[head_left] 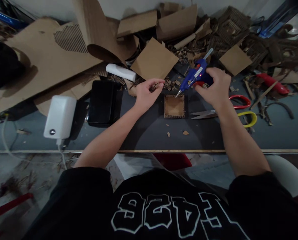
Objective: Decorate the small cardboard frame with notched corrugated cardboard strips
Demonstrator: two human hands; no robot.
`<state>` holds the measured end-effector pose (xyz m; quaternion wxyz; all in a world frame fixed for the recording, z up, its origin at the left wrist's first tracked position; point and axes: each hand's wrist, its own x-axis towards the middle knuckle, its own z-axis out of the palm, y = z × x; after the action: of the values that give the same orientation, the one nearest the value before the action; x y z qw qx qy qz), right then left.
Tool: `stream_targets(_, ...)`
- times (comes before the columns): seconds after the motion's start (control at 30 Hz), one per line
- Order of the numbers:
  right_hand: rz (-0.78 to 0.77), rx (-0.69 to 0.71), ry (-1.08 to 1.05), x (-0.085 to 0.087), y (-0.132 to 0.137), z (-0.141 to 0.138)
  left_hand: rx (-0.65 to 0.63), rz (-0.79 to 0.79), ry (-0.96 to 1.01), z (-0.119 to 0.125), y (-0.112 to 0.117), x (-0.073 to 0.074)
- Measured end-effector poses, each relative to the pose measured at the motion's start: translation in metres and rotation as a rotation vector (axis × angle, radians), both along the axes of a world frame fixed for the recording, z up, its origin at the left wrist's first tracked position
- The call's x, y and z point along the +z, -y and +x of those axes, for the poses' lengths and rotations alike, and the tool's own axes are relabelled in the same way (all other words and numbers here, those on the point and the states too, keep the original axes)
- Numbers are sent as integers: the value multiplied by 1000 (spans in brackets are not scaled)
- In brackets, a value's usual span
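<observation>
Black shirt [163,186] fronts the table [144,133]. One open cardboard box [174,116] sits near the front edge; right hand [216,86] grips one glue gun [192,76], nozzle at the box's rear wall. Left hand [147,95] pinches; contents indeterminate. Two cardboard squares [153,60] lie behind.

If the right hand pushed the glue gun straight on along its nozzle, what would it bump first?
Probably the small square cardboard box: the right hand holds the glue gun with its nozzle aimed at the box's far side. Depth is unclear; the tip may already touch.
</observation>
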<state>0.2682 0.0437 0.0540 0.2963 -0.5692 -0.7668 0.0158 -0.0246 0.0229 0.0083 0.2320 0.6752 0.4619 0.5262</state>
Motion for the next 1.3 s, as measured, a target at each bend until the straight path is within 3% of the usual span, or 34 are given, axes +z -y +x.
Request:
stream_targets(0.17,170,-56,99,1,24,-24,128,237,-47,5,21,15)
stream_targets(0.33,201,-62,155,9,46,-45,154,477,-276,7,35,20)
stream_targets(0.57,190,-54,180,1,49,-55,160,449,-414,6,32,5)
stream_targets(0.83,197,-55,192,1,50,-57,263,644,-385,12,30,9)
stream_targets(1.3,-20,-68,184,21,60,-63,163,370,-491,5,30,1)
